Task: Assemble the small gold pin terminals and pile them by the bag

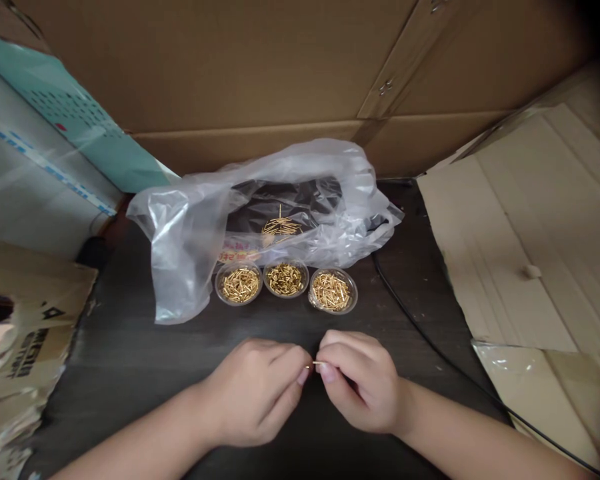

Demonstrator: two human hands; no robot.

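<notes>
My left hand [260, 390] is closed in a pinch on a tiny gold metal piece [307, 367], of which only the tip shows. Facing it, my right hand [360, 380] pinches a thin gold metal pin [317, 363] between thumb and forefinger. A small gap parts the two pieces. Beyond the hands stand three round clear cups: the left cup [218, 293], the middle cup [266, 283] and the right cup [355, 303], each holding many small gold metal pieces. Behind them, longer gold pins [280, 228] lie in a loose pile in an open plastic bag [180, 260].
A black cable [420, 333] runs across the dark table [145, 373] on the right. Cardboard walls [230, 67] enclose the back, with cardboard panels [500, 227] at the right and a torn cardboard box [40, 300] at the left.
</notes>
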